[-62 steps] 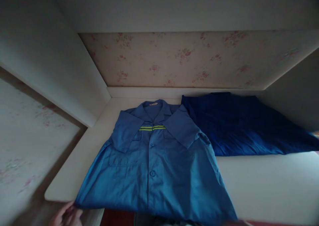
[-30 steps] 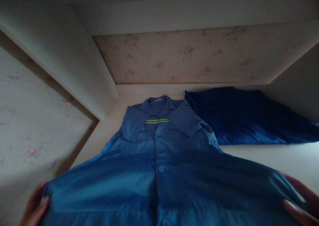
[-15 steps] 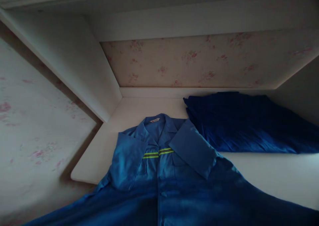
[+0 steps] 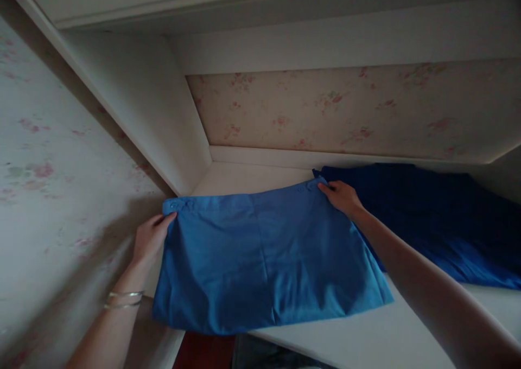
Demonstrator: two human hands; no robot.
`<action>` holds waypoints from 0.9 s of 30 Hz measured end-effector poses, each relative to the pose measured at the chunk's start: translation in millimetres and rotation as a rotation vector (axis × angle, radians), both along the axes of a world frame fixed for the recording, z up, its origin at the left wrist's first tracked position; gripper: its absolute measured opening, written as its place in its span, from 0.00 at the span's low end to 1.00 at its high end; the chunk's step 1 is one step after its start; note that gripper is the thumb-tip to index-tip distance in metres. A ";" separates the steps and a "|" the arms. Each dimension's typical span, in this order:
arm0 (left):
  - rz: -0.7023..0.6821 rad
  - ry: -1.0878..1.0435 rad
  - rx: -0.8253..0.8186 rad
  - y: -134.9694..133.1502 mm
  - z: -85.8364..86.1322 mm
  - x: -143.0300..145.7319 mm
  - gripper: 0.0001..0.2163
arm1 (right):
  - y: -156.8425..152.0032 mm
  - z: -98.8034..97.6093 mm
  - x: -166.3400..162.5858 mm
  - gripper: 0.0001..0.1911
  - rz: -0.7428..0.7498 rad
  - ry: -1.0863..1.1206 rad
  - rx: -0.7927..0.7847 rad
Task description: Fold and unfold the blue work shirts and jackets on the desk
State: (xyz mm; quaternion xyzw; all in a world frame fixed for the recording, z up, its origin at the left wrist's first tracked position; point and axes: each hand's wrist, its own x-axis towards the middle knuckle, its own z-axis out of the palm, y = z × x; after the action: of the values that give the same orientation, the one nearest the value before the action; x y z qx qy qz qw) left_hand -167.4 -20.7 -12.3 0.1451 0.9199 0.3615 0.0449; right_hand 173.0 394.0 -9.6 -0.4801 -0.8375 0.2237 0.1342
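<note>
A blue work jacket [image 4: 260, 255] is folded over, its waistband edge lying uppermost towards the back of the white surface. Small buttons show near both ends of that band. At the band's left corner, my left hand [image 4: 150, 236] is closed on the cloth, thumb and fingertips against the edge. My right hand [image 4: 342, 196] pinches the opposite corner, close to the dark blue folded garment [image 4: 439, 217]. The collar, the sleeves and the yellow stripes are hidden under the fold.
The white desk surface [image 4: 256, 172] sits in a recess below a white cupboard [image 4: 179, 0]. A white side panel [image 4: 163, 103] rises on the left, with flowered wallpaper [image 4: 36, 195] beyond it. Something red [image 4: 203, 351] and something dark [image 4: 260, 352] show below the front edge.
The jacket's lower part has come up over its collar and folded sleeves. Both hands have come into view, holding the waistband corners. The camera view has shifted slightly.
</note>
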 end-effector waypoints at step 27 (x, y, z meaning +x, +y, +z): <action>0.078 -0.807 0.368 10.7 -13.4 101.2 0.27 | -81.9 -42.6 25.7 0.35 0.160 0.291 -0.650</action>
State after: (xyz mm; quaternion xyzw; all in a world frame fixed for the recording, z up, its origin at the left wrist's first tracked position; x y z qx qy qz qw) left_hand -66.2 -9.9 -25.7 -0.0369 0.7539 0.5484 0.3599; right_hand 198.7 312.1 -52.2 -0.3935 -0.7299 0.5539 0.0746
